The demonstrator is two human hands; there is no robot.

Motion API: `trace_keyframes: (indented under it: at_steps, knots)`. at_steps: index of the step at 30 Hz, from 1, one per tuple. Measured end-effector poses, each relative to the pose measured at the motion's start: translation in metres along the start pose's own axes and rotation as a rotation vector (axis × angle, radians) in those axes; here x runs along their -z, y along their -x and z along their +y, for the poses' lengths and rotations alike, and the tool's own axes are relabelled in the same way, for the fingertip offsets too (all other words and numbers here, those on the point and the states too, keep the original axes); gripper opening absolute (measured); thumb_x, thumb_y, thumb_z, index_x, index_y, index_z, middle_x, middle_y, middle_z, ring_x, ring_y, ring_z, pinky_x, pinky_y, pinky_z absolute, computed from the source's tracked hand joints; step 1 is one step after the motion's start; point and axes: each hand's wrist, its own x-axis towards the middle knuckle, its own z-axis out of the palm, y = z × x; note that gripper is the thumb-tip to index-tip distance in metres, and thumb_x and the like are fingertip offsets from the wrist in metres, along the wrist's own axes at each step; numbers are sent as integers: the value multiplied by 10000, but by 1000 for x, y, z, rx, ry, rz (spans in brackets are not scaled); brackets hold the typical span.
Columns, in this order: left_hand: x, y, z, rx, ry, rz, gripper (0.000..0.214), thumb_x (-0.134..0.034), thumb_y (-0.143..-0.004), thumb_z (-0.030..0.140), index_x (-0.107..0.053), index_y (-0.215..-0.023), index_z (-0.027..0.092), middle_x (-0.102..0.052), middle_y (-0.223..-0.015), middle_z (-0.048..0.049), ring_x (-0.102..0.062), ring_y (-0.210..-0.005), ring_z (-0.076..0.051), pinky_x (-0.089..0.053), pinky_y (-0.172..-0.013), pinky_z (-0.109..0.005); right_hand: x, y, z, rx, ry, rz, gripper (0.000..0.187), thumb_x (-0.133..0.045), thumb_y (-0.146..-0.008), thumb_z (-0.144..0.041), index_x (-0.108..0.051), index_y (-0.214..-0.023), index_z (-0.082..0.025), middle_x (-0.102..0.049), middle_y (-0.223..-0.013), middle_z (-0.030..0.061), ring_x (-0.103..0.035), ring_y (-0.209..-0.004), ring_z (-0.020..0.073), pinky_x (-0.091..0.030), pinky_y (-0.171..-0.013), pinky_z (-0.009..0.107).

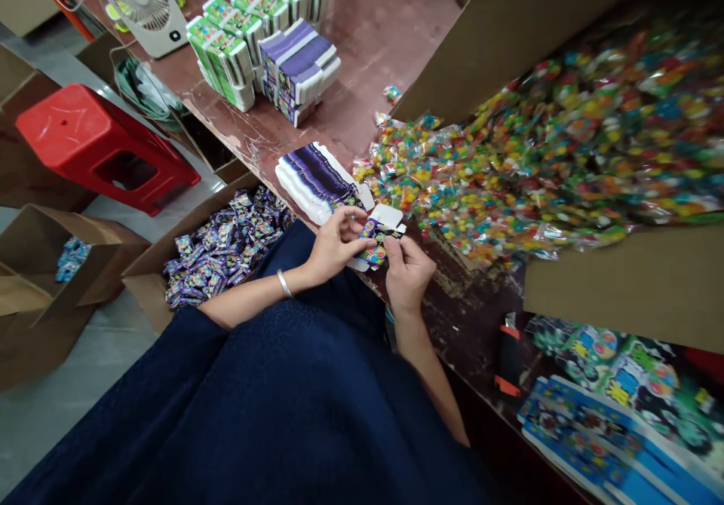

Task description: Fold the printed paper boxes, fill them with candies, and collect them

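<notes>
Between both hands is a small printed candy box point(373, 243), its white end flaps standing out on the far side. My left hand point(338, 245), with a silver bangle at the wrist, grips the box's left side between thumb and fingers. On the right side, my right hand point(408, 267) pinches the box near its flaps. Just beyond the left hand, a fanned stack of flat purple boxes point(320, 177) lies at the table edge. A heap of clear-wrapped colourful candies point(452, 181) spreads out to the right of the hands.
Banded bundles of green boxes point(226, 56) and purple boxes point(297, 64) stand farther back beside a white fan point(139, 0). Below left, a carton point(148, 283) holds many filled purple packs point(220, 245). A red stool point(102, 143), a box cutter point(509, 358) and printed sheets point(599, 430) lie around.
</notes>
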Motion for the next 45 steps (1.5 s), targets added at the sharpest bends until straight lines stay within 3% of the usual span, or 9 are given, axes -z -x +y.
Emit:
trace_keyframes:
  at_steps: [3, 6, 12, 19, 25, 30, 35, 39, 45]
  knots:
    - [3, -1, -1, -67, -21, -95, 723, -871, -790, 343, -565, -1437, 242, -684, -1182, -57, -642, -817, -114, -577, -763, -261, -9, -4, 2, 11, -125, 89, 442, -716, -888, -519, -728, -1206, -212, -739, -863, 19, -689, -746, 182, -573, -745, 305]
    - [10, -5, -1, -111, -49, -218, 592, -801, -861, 338, -616, -1411, 225, -658, -1365, -112, -662, -1040, -185, -567, -935, -342, -14, -5, 8, 31, -138, 106, 463, -714, -886, -539, -711, -1223, -221, -754, -958, 51, -722, -821, 200, -594, -797, 329]
    - [24, -13, 6, -9, -92, -406, 347, -751, -866, 248, -702, -1195, 148, -723, -1062, -79, -656, -899, -167, -548, -862, -324, -10, -3, 20, 148, -56, 13, 245, -643, -968, -478, -719, -997, -246, -751, -943, 44, -723, -867, 210, -584, -851, 355]
    - [23, -11, 6, 25, -34, -391, 289, -753, -841, 218, -642, -1101, 161, -684, -1050, -62, -641, -944, -165, -538, -883, -319, -5, -9, 17, 270, 13, 23, 229, -667, -966, -400, -689, -801, -243, -764, -1053, 69, -728, -973, 230, -568, -918, 391]
    - [19, -10, 4, -31, 21, -288, 381, -804, -796, 254, -513, -1035, 197, -580, -1004, -17, -597, -901, -127, -504, -771, -243, -10, -10, 5, 89, -195, 34, 280, -741, -901, -471, -638, -1045, -253, -763, -944, 39, -765, -886, 211, -613, -863, 367]
    - [21, -8, 9, -44, -105, -261, 336, -741, -827, 205, -458, -1007, 211, -528, -952, 13, -565, -810, -102, -513, -745, -251, -4, -19, -9, 82, -221, -149, 327, -767, -853, -544, -642, -800, -246, -749, -883, 47, -733, -868, 216, -616, -838, 372]
    - [25, -8, 14, -106, -228, -287, 299, -687, -842, 141, -465, -1030, 211, -577, -1002, -23, -615, -915, -136, -557, -868, -312, 4, -30, -12, -82, -214, -243, 270, -842, -773, -467, -701, -825, -243, -758, -827, 19, -714, -771, 204, -609, -773, 367]
    - [27, -8, 15, -69, -159, -358, 333, -708, -857, 184, -488, -1107, 197, -619, -1042, -52, -649, -910, -146, -583, -842, -313, 10, -40, -6, -113, -234, -262, 234, -832, -773, -430, -712, -741, -231, -724, -723, -5, -656, -675, 177, -568, -703, 339]
    - [30, -8, 19, -59, -82, -342, 448, -728, -880, 194, -598, -1309, 192, -695, -1184, -98, -685, -997, -168, -578, -867, -299, 9, -32, -9, 97, -129, -245, 197, -746, -900, -410, -734, -796, -243, -751, -882, 31, -715, -859, 209, -594, -827, 375]
